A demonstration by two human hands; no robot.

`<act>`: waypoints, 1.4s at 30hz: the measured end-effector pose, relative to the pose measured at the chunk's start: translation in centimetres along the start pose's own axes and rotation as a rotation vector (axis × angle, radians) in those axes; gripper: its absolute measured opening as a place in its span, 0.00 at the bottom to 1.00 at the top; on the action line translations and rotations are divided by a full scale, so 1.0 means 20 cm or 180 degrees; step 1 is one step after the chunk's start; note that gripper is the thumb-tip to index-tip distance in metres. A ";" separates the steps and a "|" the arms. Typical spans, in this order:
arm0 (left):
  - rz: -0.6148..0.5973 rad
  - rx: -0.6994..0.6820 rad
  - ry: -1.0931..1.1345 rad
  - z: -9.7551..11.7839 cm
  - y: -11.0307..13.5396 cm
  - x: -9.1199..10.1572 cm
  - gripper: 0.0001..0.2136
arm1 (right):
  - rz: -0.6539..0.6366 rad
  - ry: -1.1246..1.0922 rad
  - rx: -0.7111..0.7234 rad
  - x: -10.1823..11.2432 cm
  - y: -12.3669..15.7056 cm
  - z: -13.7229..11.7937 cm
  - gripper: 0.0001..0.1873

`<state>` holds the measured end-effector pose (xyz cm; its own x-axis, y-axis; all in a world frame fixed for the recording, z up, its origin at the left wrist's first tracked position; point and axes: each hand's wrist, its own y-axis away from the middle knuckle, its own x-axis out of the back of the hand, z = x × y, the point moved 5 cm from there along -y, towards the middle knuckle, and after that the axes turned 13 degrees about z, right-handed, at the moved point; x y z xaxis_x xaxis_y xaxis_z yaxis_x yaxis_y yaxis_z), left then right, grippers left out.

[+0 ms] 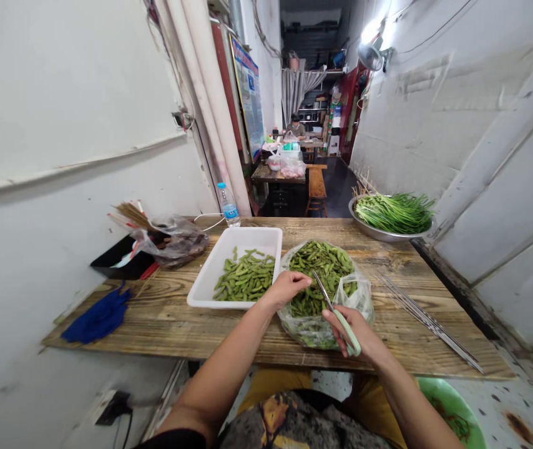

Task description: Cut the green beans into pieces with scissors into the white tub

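Note:
My right hand grips a pair of scissors with pale green handles, its blades pointing up and to the left. Just left of the blades, my left hand has its fingertips pinched together; whatever is between them is too small to make out. Both hands are over a clear plastic bag filled with green soybean pods. More pods lie in a white plastic tray left of the bag.
Metal skewers lie at the right, below a steel bowl of green stalks. A water bottle, a black box and a blue cloth are leftward. A green basin stands below the table; another person sits far back.

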<state>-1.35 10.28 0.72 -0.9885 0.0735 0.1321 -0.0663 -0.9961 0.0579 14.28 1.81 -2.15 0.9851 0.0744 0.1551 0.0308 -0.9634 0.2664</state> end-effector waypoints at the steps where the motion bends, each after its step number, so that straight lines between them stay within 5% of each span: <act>1: 0.0130 -0.0025 0.0090 0.00 -0.01 0.01 0.14 | 0.0013 -0.0109 -0.0006 0.00 0.00 0.00 0.22; 11: 0.0364 0.0603 0.1511 0.01 0.01 -0.02 0.18 | -0.0350 -0.0972 -0.0276 -0.04 0.06 -0.06 0.22; 21: 0.1028 0.0492 0.1879 -0.04 0.06 -0.12 0.22 | -0.0174 -0.0789 -0.0165 -0.07 0.05 -0.08 0.22; 32: 0.1022 0.0528 0.1933 -0.08 0.09 -0.19 0.21 | -0.0025 -0.0692 -0.0245 -0.09 0.03 -0.05 0.22; 36: 0.1627 0.0005 0.1209 -0.05 0.04 0.01 0.15 | 0.0165 -0.0688 -0.0317 -0.05 0.02 -0.03 0.23; 39: 0.2528 -0.0940 -0.0127 0.06 0.04 0.27 0.07 | 0.0073 -0.0889 -0.0267 -0.02 0.01 -0.02 0.23; 42: 0.3071 -0.1399 -0.1650 0.15 0.08 0.39 0.15 | -0.0106 -0.1052 -0.0266 -0.01 0.01 -0.02 0.23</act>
<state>-8.78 9.47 4.87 -0.4887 -0.8090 0.3266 0.5369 -0.5739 -0.6183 14.11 1.61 -1.81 0.9858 0.0049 -0.1681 0.0635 -0.9363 0.3453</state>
